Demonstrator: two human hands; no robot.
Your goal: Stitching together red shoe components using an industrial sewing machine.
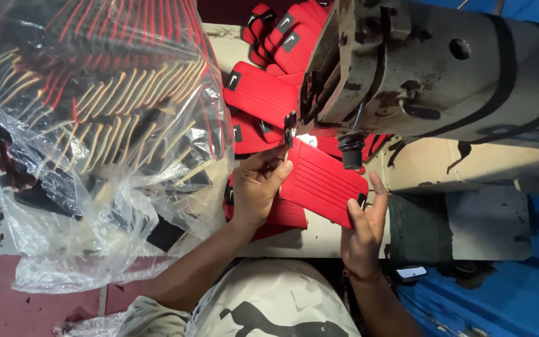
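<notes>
A red ribbed fabric piece (322, 181) lies slanted under the head of a worn grey sewing machine (432, 68), near its needle area (291, 134). My left hand (256, 187) pinches the piece's left edge with thumb and fingers. My right hand (363, 228) grips its lower right corner, where a small black tab shows. More red pieces (263, 93) with small black tabs trail in a chain behind the machine, and others lie under the held one.
A big clear plastic bag (88, 137) full of red, black and tan striped pieces fills the left side. The pale worktable (469, 218) has a worn front edge. A blue surface (506, 293) lies at lower right.
</notes>
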